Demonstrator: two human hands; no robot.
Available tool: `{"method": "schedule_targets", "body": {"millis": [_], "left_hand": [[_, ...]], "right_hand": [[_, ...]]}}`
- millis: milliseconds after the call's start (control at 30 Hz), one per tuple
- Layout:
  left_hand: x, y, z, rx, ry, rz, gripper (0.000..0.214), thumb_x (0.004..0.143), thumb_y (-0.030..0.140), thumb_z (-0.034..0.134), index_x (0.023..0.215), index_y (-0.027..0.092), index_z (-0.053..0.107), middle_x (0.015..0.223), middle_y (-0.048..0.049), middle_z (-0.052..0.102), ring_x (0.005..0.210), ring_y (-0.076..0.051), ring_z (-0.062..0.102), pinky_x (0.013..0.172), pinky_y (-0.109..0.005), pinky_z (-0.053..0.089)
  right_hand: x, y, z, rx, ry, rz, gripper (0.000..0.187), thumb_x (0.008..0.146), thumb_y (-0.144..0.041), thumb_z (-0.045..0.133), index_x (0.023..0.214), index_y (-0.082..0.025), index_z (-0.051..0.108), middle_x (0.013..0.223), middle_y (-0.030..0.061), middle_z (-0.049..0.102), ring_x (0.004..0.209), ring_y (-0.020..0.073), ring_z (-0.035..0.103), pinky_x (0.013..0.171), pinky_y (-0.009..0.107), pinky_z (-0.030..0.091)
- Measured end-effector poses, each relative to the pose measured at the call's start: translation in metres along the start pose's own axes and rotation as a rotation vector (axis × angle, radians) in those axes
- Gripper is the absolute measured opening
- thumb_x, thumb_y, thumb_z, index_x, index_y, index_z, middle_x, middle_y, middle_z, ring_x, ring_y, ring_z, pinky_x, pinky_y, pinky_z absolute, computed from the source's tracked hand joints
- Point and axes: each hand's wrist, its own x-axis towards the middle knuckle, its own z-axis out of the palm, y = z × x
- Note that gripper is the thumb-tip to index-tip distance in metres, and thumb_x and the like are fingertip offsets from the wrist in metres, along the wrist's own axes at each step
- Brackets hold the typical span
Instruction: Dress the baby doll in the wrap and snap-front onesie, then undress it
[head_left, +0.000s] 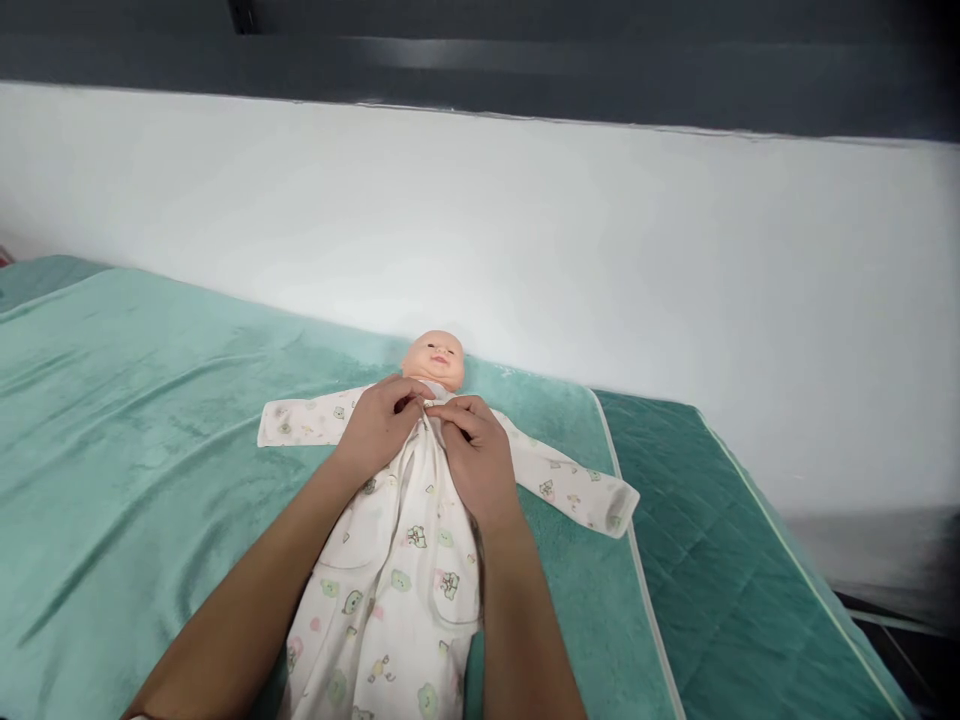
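A baby doll (pixel 435 358) lies on its back, dressed in white baby clothes (pixel 409 560) printed with small green and pink figures. Both sleeves are spread out to the sides, and their ends show no doll hands. At the neckline, my left hand (pixel 382 425) pinches one front edge of the clothes. My right hand (pixel 476 450) grips the facing edge just beside it, the two sets of fingertips almost touching below the doll's chin. Any fastener between the fingers is too small to make out. Below the hands the front panels hang loosely over the lower part.
A light green blanket (pixel 172 420) with soft folds covers the bed under the doll. On the right lies a darker green quilted cover (pixel 750 560). Behind the bed stands a white wall (pixel 600 260), with a dark grey beam (pixel 480 75) above.
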Motion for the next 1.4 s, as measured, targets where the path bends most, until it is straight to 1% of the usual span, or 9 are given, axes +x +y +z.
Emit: {"method": "schedule_targets", "body": {"millis": [167, 300, 400, 533, 633, 733, 967, 1133, 1400], "left_hand": [[-0.005, -0.006, 0.0, 0.015, 0.058, 0.04, 0.026, 0.091, 0.018, 0.046, 0.088, 0.02, 0.072, 0.091, -0.0027, 0.066, 0.087, -0.017, 0.062, 0.081, -0.03, 0.044], [-0.013, -0.004, -0.001, -0.061, 0.123, -0.025, 0.021, 0.092, 0.023, 0.049, 0.091, 0.02, 0.07, 0.091, -0.0018, 0.069, 0.087, -0.016, 0.061, 0.081, -0.028, 0.045], [-0.019, 0.0, -0.004, -0.107, 0.144, -0.1, 0.019, 0.092, 0.029, 0.052, 0.098, 0.019, 0.067, 0.085, -0.0001, 0.068, 0.078, -0.015, 0.058, 0.075, -0.027, 0.044], [-0.02, 0.007, -0.019, -0.112, -0.043, -0.141, 0.017, 0.09, 0.034, 0.056, 0.084, 0.019, 0.063, 0.073, 0.0031, 0.057, 0.067, -0.011, 0.049, 0.066, -0.024, 0.039], [-0.019, 0.009, -0.032, -0.135, -0.238, -0.157, 0.018, 0.089, 0.034, 0.058, 0.08, 0.019, 0.061, 0.069, 0.004, 0.052, 0.063, -0.01, 0.044, 0.06, -0.024, 0.036], [-0.019, 0.008, -0.041, -0.153, -0.35, -0.163, 0.015, 0.086, 0.033, 0.062, 0.083, 0.019, 0.062, 0.072, 0.0031, 0.054, 0.065, -0.011, 0.047, 0.059, -0.024, 0.036], [-0.022, 0.009, -0.047, -0.089, -0.466, -0.206, 0.011, 0.085, 0.03, 0.061, 0.082, 0.02, 0.06, 0.066, 0.0044, 0.052, 0.06, -0.011, 0.044, 0.054, -0.023, 0.034], [-0.023, 0.016, -0.047, -0.067, -0.417, -0.221, 0.017, 0.088, 0.035, 0.059, 0.079, 0.021, 0.055, 0.061, 0.0058, 0.053, 0.055, -0.01, 0.042, 0.05, -0.023, 0.032], [-0.026, 0.022, -0.048, -0.018, -0.386, -0.194, 0.027, 0.092, 0.039, 0.054, 0.074, 0.02, 0.049, 0.059, 0.0057, 0.05, 0.053, -0.009, 0.039, 0.05, -0.023, 0.033]], "right_hand": [[-0.001, -0.003, -0.005, -0.05, -0.137, -0.065, 0.033, 0.095, -0.024, 0.042, 0.103, -0.026, 0.074, 0.105, 0.0048, 0.057, 0.103, 0.0187, 0.058, 0.094, 0.034, 0.044], [-0.005, -0.016, -0.013, -0.157, -0.23, -0.035, 0.03, 0.098, -0.029, 0.043, 0.118, -0.027, 0.066, 0.119, 0.006, 0.055, 0.115, 0.0208, 0.054, 0.098, 0.036, 0.043], [-0.012, -0.035, -0.022, -0.281, -0.247, 0.075, 0.021, 0.097, -0.036, 0.047, 0.107, -0.025, 0.062, 0.11, 0.004, 0.059, 0.1, 0.0199, 0.058, 0.085, 0.035, 0.045], [-0.022, -0.057, -0.029, -0.468, -0.311, 0.251, 0.029, 0.092, -0.046, 0.055, 0.077, -0.023, 0.046, 0.077, -0.0021, 0.056, 0.07, 0.0166, 0.05, 0.062, 0.032, 0.037], [-0.025, -0.062, -0.028, -0.559, -0.347, 0.278, 0.031, 0.093, -0.041, 0.053, 0.072, -0.023, 0.039, 0.07, -0.0031, 0.053, 0.065, 0.016, 0.046, 0.059, 0.031, 0.031], [-0.024, -0.06, -0.026, -0.572, -0.371, 0.265, 0.031, 0.096, -0.037, 0.045, 0.07, -0.023, 0.036, 0.067, -0.0031, 0.051, 0.064, 0.0161, 0.044, 0.058, 0.03, 0.029], [-0.024, -0.06, -0.017, -0.656, -0.293, 0.232, 0.02, 0.091, -0.034, 0.05, 0.079, -0.024, 0.038, 0.078, -0.0015, 0.055, 0.067, 0.0167, 0.046, 0.059, 0.029, 0.028], [-0.021, -0.057, -0.016, -0.682, -0.282, 0.247, 0.016, 0.088, -0.024, 0.045, 0.074, -0.023, 0.038, 0.073, -0.0007, 0.054, 0.067, 0.0165, 0.045, 0.06, 0.029, 0.028], [-0.013, -0.046, -0.038, -0.329, -0.394, 0.33, 0.022, 0.087, -0.026, 0.043, 0.065, -0.022, 0.041, 0.058, -0.0047, 0.048, 0.059, 0.0133, 0.044, 0.056, 0.028, 0.028]]}}
